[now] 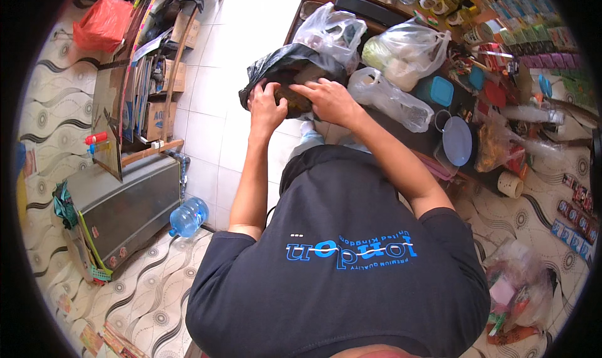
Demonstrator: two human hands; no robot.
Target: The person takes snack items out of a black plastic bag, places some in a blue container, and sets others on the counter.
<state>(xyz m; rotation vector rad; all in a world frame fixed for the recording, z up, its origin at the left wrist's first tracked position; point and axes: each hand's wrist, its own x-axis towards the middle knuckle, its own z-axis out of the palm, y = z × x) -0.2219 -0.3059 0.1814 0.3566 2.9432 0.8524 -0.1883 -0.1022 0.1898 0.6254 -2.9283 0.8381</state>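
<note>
A black plastic bag hangs with its mouth wide at the near edge of the cluttered table. My left hand grips the bag's left rim, fingers curled over it. Over the right side of the opening is my right hand, its index finger pointing into the bag; whether it holds the bag cannot be told. The contents are dark and unclear. Right behind the black bag lies a clear plastic bag. Another clear bag with pale vegetables rests to the right, above a smaller clear bag.
To the right, the dark table bears a blue-lidded container and a round blue lid. Hanging sachets crowd the upper right. On the left are a wooden-framed shelf with cardboard boxes, a grey cabinet and a blue water jug.
</note>
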